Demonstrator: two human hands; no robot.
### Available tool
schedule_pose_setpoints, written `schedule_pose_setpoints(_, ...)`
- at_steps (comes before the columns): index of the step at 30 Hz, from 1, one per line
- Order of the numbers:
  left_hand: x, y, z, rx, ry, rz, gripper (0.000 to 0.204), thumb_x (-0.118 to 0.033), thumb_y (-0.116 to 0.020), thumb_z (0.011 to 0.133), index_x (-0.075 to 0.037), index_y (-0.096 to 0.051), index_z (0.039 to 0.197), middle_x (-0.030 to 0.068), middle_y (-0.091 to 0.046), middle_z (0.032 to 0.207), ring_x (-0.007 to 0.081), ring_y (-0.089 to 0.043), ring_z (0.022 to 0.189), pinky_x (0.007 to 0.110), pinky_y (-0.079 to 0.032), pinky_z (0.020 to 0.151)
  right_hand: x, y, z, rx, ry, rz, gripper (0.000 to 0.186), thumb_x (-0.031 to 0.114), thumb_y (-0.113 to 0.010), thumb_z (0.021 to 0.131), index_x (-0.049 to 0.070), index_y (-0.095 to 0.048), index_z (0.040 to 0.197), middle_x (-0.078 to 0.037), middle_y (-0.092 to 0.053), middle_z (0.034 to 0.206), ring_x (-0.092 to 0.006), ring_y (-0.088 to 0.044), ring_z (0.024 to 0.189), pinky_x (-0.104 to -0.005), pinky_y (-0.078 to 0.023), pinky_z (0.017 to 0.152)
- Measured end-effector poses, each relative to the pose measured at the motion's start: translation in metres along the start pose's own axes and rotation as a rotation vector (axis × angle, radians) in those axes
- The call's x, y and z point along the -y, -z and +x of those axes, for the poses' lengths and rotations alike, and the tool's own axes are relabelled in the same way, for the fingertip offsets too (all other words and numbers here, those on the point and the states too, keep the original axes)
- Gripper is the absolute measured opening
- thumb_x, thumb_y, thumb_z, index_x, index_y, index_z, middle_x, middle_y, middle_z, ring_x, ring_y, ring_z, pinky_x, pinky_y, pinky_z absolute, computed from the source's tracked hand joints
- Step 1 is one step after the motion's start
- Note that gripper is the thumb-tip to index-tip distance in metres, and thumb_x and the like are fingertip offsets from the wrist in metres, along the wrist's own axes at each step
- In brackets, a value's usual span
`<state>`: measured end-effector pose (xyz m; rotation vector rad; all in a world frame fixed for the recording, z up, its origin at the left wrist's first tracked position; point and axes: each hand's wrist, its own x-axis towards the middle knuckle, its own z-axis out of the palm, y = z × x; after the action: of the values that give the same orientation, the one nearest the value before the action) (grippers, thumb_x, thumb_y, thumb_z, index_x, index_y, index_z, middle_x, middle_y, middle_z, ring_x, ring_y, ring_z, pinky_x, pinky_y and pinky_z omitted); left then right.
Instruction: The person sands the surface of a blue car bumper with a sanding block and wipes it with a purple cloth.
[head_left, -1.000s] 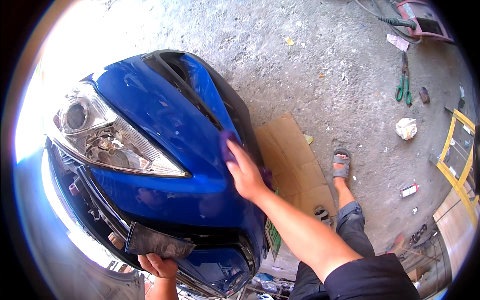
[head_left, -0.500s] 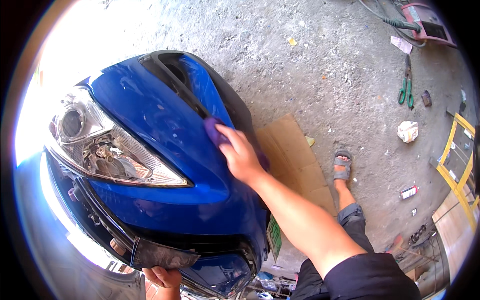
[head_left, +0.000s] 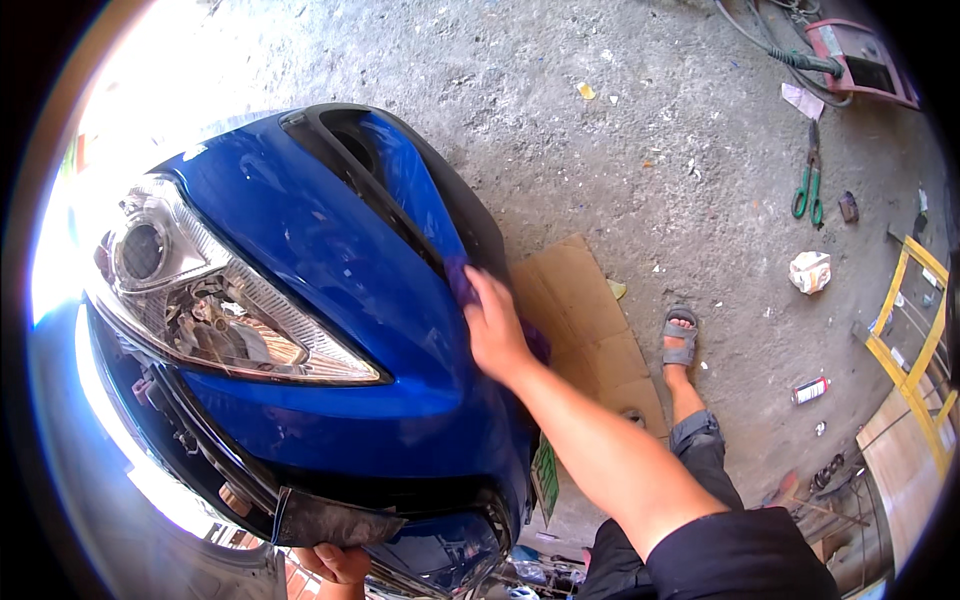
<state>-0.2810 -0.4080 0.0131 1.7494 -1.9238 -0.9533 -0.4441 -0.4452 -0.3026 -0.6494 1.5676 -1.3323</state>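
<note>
The right hand (head_left: 495, 330) is bare, with no glove and no ring that can be seen. The arm behind it is bare too, all the way up to a short black sleeve (head_left: 735, 555). The left hand (head_left: 335, 562) is also bare (only the fingers and a bit of the palm show at the bottom edge). The person wears dark blue-grey trousers (head_left: 705, 455), rolled up at the ankle, and a grey strap sandal (head_left: 680, 340) with open toes.
</note>
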Motion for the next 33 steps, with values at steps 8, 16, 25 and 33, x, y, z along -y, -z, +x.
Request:
schedule_pose_setpoints(8,0.016,0.009,-0.014,-0.107,-0.001,0.190,0.069,-0.044,-0.040,0.097,0.009,-0.030,0.140,0.0283,-0.043,0.136,0.0357,-0.052,0.119,0.044,-0.047,0.096,-0.025,0.020,0.033,0.305,-0.095,0.122,0.048,0.010,-0.051,0.089,0.007,-0.046,0.137,-0.023,-0.043,0.142,-0.0372,-0.041,0.132,-0.0396,-0.034,0.110)
schedule_pose_setpoints(16,0.047,0.038,-0.027,-0.105,-0.102,0.065,0.063,-0.038,-0.040,0.098,0.009,-0.034,0.139,0.0260,-0.040,0.141,0.0346,-0.045,0.127,0.045,-0.039,0.103,-0.024,0.017,0.022,0.236,-0.091,0.191,0.051,0.016,-0.050,0.092,0.006,-0.038,0.141,-0.025,-0.038,0.145,-0.0378,-0.036,0.136,-0.0399,-0.030,0.112)
schedule_pose_setpoints(25,0.027,0.016,-0.014,-0.125,-0.109,0.164,0.066,-0.039,-0.042,0.096,0.010,-0.032,0.139,0.0307,-0.044,0.135,0.0372,-0.051,0.120,0.045,-0.046,0.097,-0.023,0.022,0.003,0.262,-0.037,0.033,0.053,0.016,-0.050,0.095,0.006,-0.033,0.144,-0.026,-0.037,0.145,-0.0400,-0.037,0.134,-0.0418,-0.032,0.110)
schedule_pose_setpoints(33,0.013,0.003,-0.006,-0.103,-0.067,0.090,0.063,-0.038,-0.043,0.096,0.010,-0.037,0.136,0.0259,-0.047,0.134,0.0332,-0.050,0.120,0.042,-0.044,0.098,-0.008,0.027,-0.054,0.164,-0.171,0.094,0.054,0.009,-0.047,0.095,0.004,-0.030,0.146,-0.024,-0.037,0.146,-0.0385,-0.037,0.135,-0.0391,-0.031,0.111)
